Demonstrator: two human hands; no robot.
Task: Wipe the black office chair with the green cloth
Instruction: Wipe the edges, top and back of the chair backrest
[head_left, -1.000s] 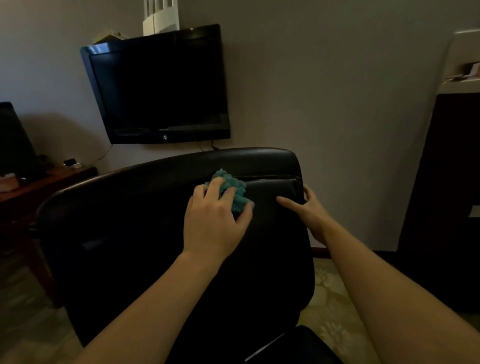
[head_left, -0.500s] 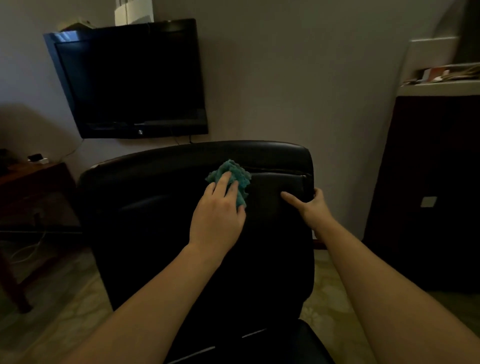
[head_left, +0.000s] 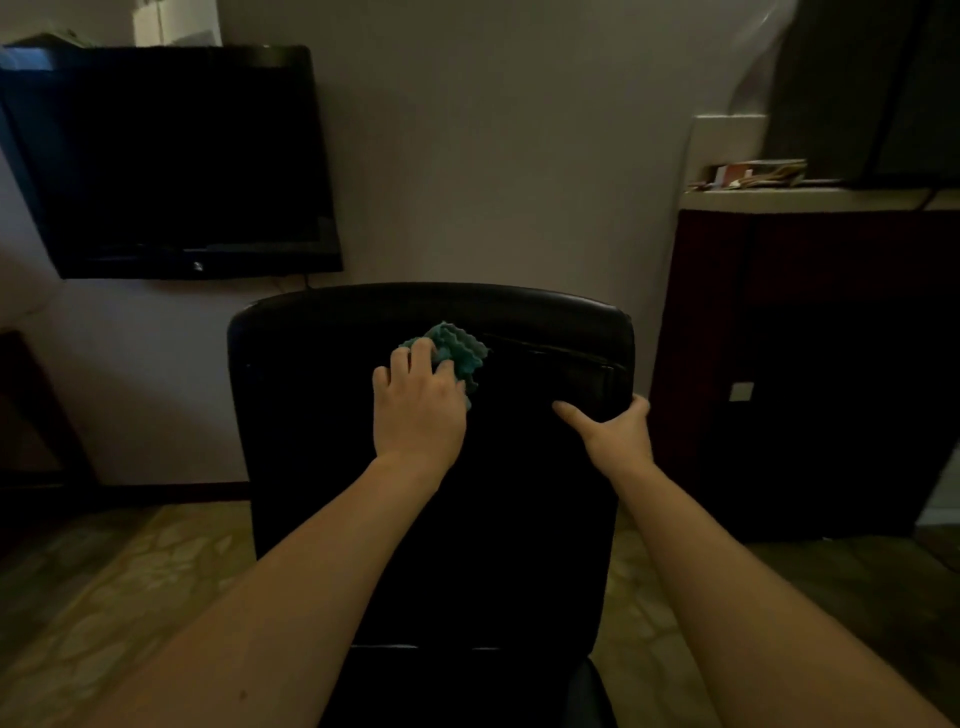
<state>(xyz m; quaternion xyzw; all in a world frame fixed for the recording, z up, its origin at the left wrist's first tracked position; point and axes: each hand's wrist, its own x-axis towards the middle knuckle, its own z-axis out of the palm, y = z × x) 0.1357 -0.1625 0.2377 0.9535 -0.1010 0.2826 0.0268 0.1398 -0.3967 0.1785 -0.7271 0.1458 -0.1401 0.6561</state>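
Note:
The black office chair (head_left: 311, 415) faces me with its tall backrest upright in the middle of the view. My left hand (head_left: 418, 410) presses the crumpled green cloth (head_left: 457, 351) against the upper part of the backrest, fingers curled over it. My right hand (head_left: 615, 428) grips the right edge of the backrest, thumb on the front, fingers wrapped behind and hidden. The seat shows only as a dark strip at the bottom.
A dark flat television (head_left: 166, 161) hangs on the wall at the left. A tall dark cabinet (head_left: 810, 364) stands close to the chair's right side, with papers on its pale top. Patterned floor (head_left: 130, 597) lies on both sides of the chair.
The chair has turned so its backrest now faces me squarely. My left hand with the cloth stays on the upper backrest. My right hand has slid slightly down the right edge.

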